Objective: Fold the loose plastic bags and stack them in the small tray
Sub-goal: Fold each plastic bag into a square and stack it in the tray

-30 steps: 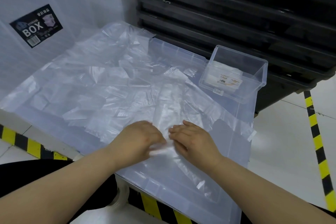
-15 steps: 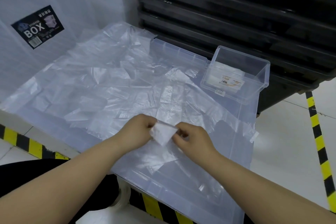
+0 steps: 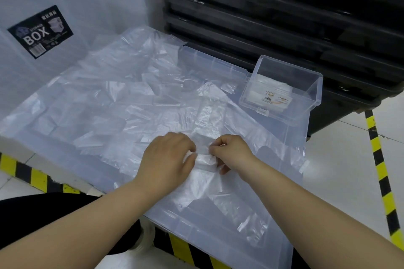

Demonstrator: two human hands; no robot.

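While left hand (image 3: 168, 159) and right hand (image 3: 232, 152) pinch one bag (image 3: 204, 159), loose bags (image 3: 131, 105) perhaps touch the small tray (image 3: 317, 91).

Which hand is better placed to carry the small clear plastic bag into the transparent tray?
Probably right: the right hand pinches the small clear plastic bag and lies nearer the small transparent tray.

Left hand (image 3: 168, 157) and right hand (image 3: 232, 152) close together — fingers curled in a pinch on the plastic bag (image 3: 204, 160).
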